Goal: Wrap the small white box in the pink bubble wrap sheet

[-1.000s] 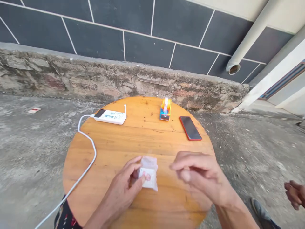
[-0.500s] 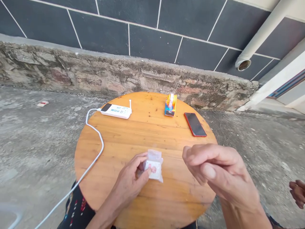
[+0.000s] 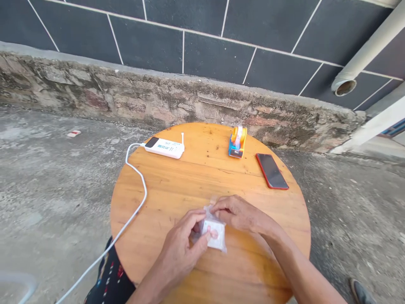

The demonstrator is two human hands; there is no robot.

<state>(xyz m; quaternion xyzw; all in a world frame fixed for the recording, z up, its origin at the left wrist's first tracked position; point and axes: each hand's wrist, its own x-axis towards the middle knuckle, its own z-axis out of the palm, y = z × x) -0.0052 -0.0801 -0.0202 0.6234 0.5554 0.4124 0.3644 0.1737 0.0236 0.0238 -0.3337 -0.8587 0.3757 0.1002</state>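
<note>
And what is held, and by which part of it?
A plastic-wrapped white packet: the left hand grips its left side; the right hand touches its far end, grip unclear.

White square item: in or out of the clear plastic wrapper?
In: clear plastic wrapper extends past the white square item at opposite ends.

We look through one head-worn camera, from above the near side of the round tabletop [image 3: 171, 181], facing forward and down. The hands [image 3: 180, 249] are close below us, low in the middle, with the forearms [image 3: 294, 261] cut by the bottom edge. Our view is wide enough to take in concrete ground [image 3: 57, 185] on both sides and, farther off, the stone footing [image 3: 142, 97] and dark tiled wall [image 3: 211, 55].
</note>
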